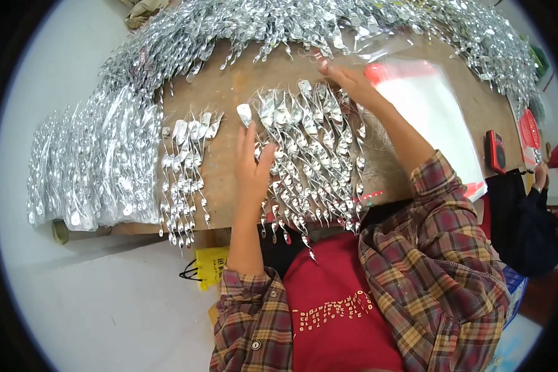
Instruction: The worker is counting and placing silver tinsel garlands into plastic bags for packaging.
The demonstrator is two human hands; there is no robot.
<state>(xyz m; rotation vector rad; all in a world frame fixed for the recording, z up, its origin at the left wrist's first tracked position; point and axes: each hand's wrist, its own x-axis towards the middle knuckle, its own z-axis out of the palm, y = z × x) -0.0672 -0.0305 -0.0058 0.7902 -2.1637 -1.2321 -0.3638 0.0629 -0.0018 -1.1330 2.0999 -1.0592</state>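
Observation:
Silver twisted spiral strips (pixel 304 142) with thin strings at their tops lie in a dense group on the brown table, their lower ends hanging over its near edge. My left hand (pixel 252 164) rests at that group's left side, thumb apart and fingers stretched out. Just beyond its fingertips is the pale top tab of a strip (pixel 244 113); whether they touch is unclear. Farther away, my right hand (pixel 351 79) reaches over the top of the group, beside clear plastic film (pixel 378 46). Blur hides what its fingertips do. A smaller group of spirals (pixel 186 161) lies to the left.
Flat clear bags packed with silver spirals (pixel 99 164) are lined up at far left. Loose spirals (pixel 254 28) heap along the far edge. On the right lie a stack of clear bags with red ends (pixel 415 111) and a red radio-like device (pixel 495 152). Another person's hand (pixel 541 175) shows beyond.

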